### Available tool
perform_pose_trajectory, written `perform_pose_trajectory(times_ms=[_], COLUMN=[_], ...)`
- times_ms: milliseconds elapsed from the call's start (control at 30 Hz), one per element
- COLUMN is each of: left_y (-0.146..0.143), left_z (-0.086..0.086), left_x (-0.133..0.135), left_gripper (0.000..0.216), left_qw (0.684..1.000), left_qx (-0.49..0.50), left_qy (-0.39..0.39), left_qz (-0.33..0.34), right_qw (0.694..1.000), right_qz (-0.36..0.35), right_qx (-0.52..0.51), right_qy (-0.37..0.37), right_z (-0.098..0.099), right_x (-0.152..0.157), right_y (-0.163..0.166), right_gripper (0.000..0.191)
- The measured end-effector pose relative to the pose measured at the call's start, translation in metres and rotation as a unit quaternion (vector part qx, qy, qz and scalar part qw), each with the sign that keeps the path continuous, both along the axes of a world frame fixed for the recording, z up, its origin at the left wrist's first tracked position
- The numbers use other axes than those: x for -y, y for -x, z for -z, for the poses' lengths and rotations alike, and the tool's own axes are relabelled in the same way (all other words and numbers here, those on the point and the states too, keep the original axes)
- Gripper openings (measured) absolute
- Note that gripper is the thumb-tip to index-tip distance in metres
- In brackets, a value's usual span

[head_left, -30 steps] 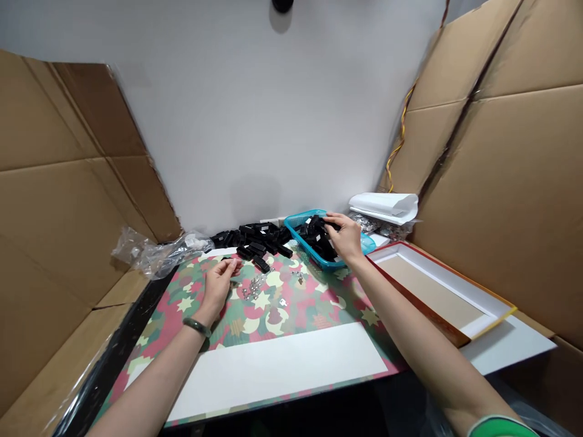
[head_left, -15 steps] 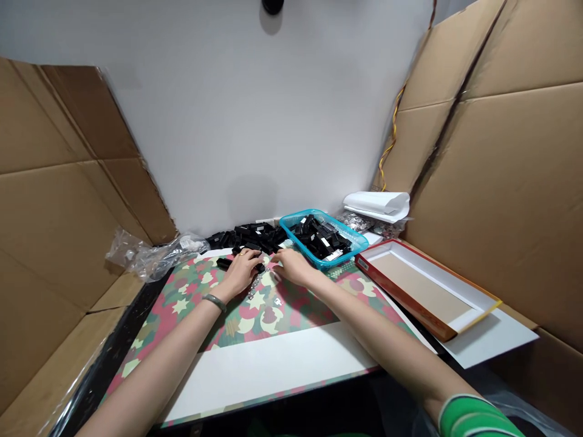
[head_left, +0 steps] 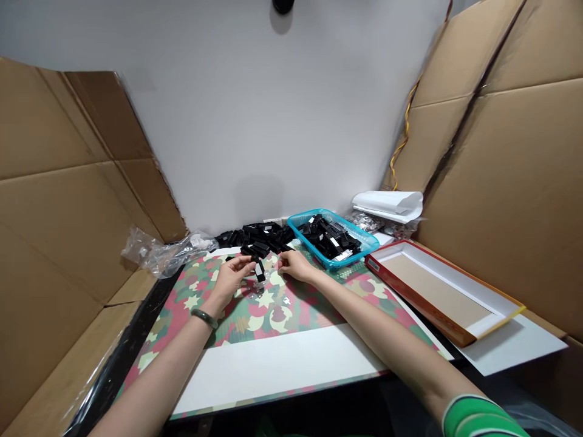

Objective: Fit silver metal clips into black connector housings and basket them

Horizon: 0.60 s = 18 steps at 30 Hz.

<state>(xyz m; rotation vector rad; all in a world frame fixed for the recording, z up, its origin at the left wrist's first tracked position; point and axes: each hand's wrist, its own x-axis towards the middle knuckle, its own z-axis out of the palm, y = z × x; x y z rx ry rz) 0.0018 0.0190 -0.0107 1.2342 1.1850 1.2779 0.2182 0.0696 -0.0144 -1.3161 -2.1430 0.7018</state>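
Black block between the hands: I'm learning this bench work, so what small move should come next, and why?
Probably steady the black block with the right hand. Its fingertips stop just short of the block, which stands beside the left hand, and small metal fittings lie close by on the patterned mat, so it could knock them.

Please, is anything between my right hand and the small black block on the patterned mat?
Nothing visible stands in the way. Only the patterned mat shows between the right hand and the small black block, which sits close to the left hand.
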Motion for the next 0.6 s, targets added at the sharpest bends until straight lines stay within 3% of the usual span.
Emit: perform_pose_trajectory(times_ms=[133, 233, 300, 600], left_y=[-0.009, -0.015, -0.018, -0.021], left_z=[-0.003, -0.007, -0.008, -0.006], left_x=[0.012, 0.018, 0.021, 0.022], left_gripper=[0.047, 0.042, 0.039, 0.035], left_qw=[0.995, 0.992, 0.991, 0.987], left_qx=[0.08, 0.111, 0.109, 0.116], left_qy=[0.054, 0.047, 0.051, 0.072], left_qz=[0.009, 0.038, 0.052, 0.091], right_qw=[0.993, 0.944, 0.915, 0.892], right_qz=[-0.011, -0.057, -0.063, -0.058], right_qx=[-0.119, -0.312, -0.378, -0.406], right_qy=[0.008, 0.089, 0.124, 0.188], right_z=[-0.005, -0.006, -0.005, -0.004], right_x=[0.015, 0.028, 0.036, 0.048], right_y=[-0.007, -0.008, -0.006, -0.002], right_gripper=[0.005, 0.021, 0.029, 0.031])
